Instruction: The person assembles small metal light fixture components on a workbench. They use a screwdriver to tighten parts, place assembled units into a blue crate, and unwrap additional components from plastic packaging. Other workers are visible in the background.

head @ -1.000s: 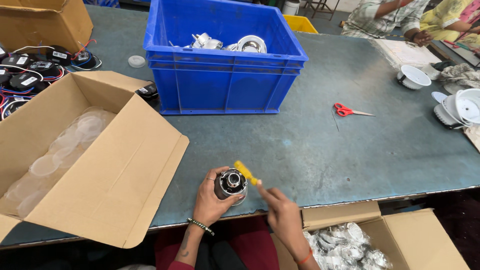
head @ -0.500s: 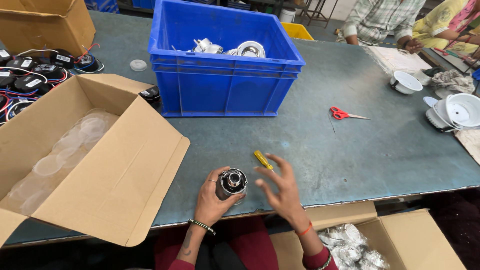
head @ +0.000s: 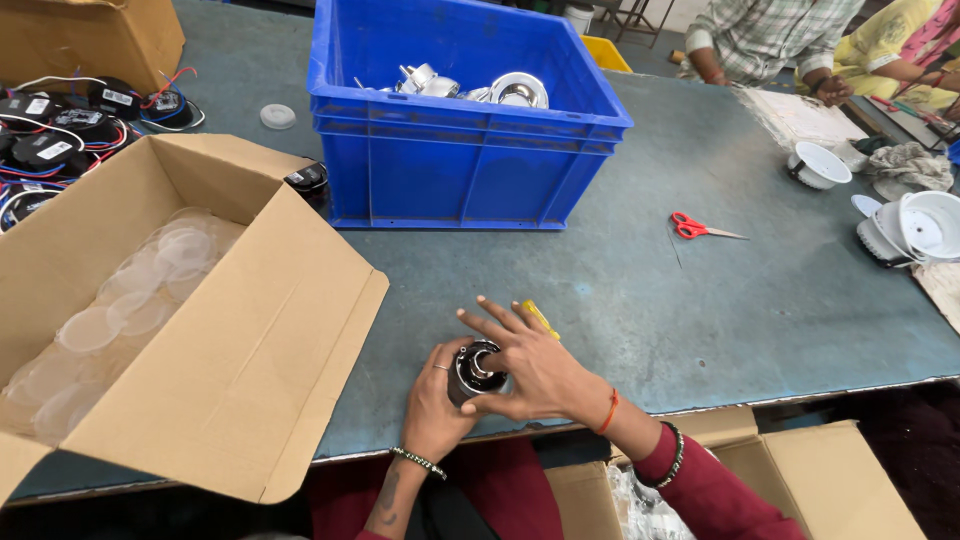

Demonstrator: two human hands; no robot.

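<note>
My left hand grips a small round metal lamp housing, dark with a shiny rim, near the table's front edge. My right hand rests over its right side, fingers spread, touching it. A yellow-handled tool lies on the table just behind my right hand, partly hidden by the fingers.
A big open cardboard box with clear round discs stands at the left. A blue crate of metal parts sits behind. Red scissors lie to the right; white fittings are at far right. Other people sit at the far corner.
My right hand has set the yellow tool down on the table and come back onto the housing. The left hand keeps its grip.
</note>
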